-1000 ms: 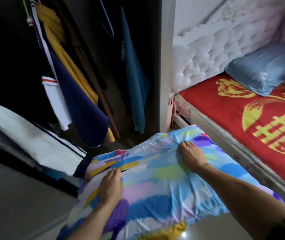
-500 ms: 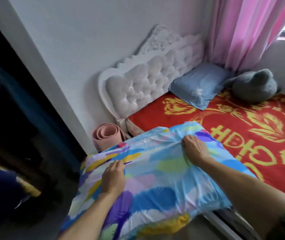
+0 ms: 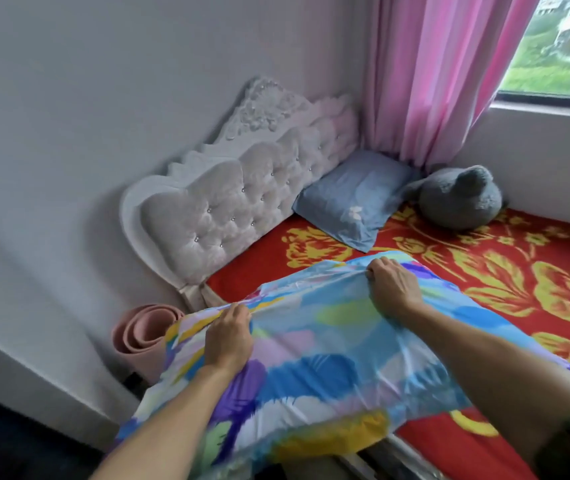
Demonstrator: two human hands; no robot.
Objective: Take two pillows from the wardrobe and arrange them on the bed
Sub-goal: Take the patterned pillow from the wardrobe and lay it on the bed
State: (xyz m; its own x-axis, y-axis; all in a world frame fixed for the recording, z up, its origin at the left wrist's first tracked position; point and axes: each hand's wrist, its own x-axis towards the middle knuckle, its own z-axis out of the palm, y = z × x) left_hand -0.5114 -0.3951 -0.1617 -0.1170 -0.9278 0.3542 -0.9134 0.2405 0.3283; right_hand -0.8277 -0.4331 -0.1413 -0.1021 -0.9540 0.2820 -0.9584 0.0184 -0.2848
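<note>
A multicoloured brush-stroke-print pillow is held over the near edge of the bed with the red-and-gold floral cover. Its far edge is pinched by the left hand and the right hand, fingers closed on bunched fabric. A light-blue fabric pillow lies against the white tufted headboard, touching a grey plush toy. A rolled pink mat stands beside the bed.

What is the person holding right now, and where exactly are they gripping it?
The colourful pillow, with both hands: the left hand and the right hand each pinch the cover fabric along its far edge.
</note>
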